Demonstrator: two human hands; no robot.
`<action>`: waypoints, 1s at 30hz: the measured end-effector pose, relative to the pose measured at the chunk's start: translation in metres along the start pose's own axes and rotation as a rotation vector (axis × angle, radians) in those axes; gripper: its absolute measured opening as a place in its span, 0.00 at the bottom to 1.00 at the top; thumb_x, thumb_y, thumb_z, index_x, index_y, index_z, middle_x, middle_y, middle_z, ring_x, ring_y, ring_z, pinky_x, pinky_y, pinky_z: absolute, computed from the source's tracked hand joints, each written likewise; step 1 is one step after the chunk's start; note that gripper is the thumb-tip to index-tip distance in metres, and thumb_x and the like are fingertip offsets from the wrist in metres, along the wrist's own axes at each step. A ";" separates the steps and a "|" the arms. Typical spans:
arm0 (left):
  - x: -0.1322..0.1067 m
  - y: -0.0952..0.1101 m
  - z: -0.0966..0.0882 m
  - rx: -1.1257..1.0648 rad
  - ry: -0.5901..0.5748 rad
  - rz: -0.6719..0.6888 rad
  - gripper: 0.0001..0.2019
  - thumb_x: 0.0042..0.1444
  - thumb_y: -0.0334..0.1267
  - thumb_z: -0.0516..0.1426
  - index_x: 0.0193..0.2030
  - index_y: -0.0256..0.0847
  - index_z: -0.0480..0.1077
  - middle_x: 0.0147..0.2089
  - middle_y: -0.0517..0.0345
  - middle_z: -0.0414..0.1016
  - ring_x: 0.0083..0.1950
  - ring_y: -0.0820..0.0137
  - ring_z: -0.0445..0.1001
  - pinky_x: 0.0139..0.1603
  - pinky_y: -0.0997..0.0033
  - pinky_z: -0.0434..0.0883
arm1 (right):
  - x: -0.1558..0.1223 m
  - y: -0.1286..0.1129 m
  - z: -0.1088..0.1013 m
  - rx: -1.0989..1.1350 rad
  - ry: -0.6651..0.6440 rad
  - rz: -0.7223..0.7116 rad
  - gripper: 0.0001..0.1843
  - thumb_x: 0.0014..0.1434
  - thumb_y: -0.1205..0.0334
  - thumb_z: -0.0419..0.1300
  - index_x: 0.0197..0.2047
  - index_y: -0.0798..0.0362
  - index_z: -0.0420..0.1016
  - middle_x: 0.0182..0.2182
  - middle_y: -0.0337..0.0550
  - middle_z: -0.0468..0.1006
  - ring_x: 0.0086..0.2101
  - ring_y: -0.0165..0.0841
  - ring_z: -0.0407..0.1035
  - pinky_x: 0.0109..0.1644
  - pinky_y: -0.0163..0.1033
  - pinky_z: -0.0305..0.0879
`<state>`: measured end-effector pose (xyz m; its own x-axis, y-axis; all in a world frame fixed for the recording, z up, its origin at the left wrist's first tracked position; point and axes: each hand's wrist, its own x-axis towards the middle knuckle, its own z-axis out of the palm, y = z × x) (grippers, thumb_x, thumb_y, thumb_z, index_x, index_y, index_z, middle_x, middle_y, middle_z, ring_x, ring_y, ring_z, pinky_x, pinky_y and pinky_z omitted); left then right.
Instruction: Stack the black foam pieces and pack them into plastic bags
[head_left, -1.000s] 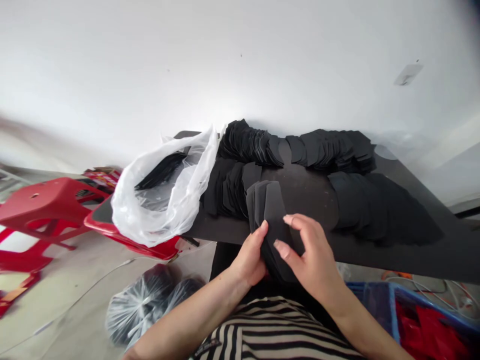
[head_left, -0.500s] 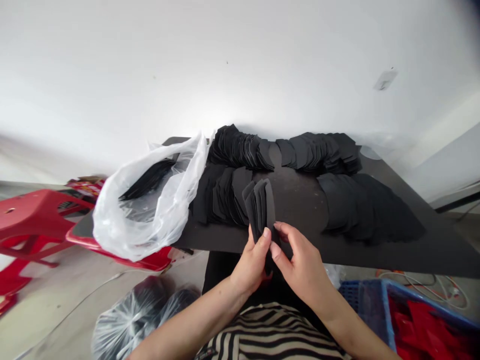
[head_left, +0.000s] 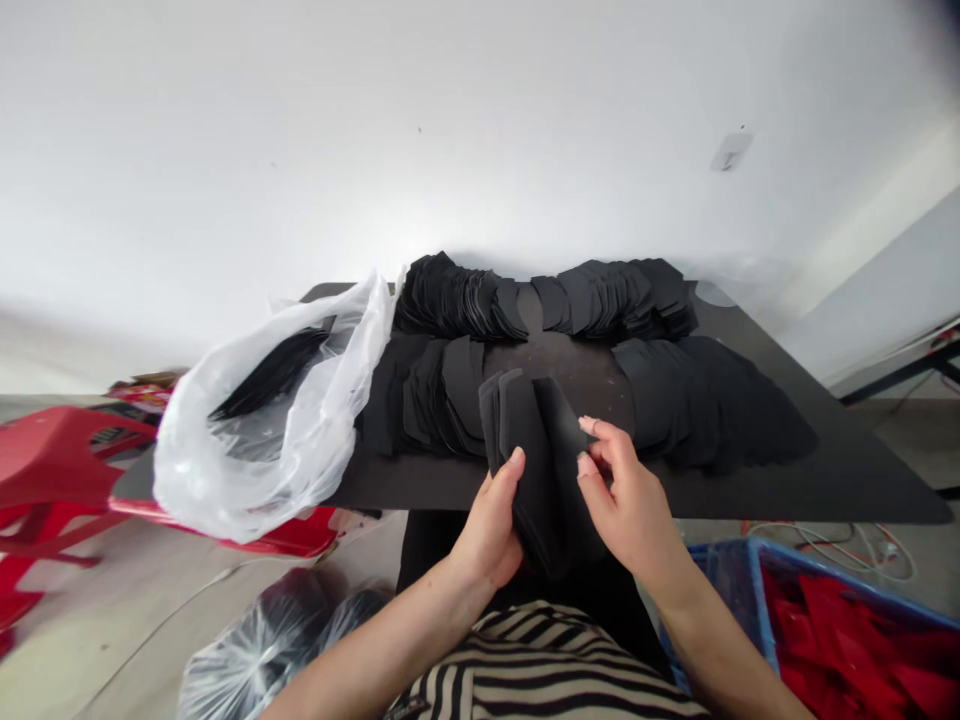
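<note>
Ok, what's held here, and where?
The left hand grips a stack of black cut pieces by its left side; whether the right hand holds is unclear.

I log a small stack of matte black cut pieces (head_left: 536, 470), flat and round-cornered, standing on edge and slightly fanned. The left hand (head_left: 487, 530) grips them; the right hand (head_left: 630, 490) sits just beside, over the bench (head_left: 862, 490) edge.

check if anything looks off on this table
The clear plastic bag stands out: it slumps over the left end of the black table and hangs past the edge, with some pieces inside, while the other black cut pieces lie in tidy overlapping rows.
</note>
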<state>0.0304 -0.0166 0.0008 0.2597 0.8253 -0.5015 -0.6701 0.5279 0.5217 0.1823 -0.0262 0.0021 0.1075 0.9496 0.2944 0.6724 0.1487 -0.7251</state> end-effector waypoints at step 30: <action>0.006 0.011 -0.014 -0.006 -0.037 0.100 0.25 0.58 0.46 0.62 0.61 0.39 0.69 0.49 0.47 0.80 0.48 0.62 0.78 0.55 0.63 0.72 | 0.025 -0.026 0.018 -0.311 0.002 -0.359 0.21 0.67 0.56 0.53 0.61 0.52 0.67 0.53 0.51 0.73 0.50 0.44 0.68 0.54 0.51 0.66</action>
<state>0.0148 -0.0082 -0.0059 0.2172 0.8806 -0.4211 -0.6980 0.4417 0.5637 0.1547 -0.0016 0.0168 -0.1706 0.8530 0.4933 0.8546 0.3773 -0.3568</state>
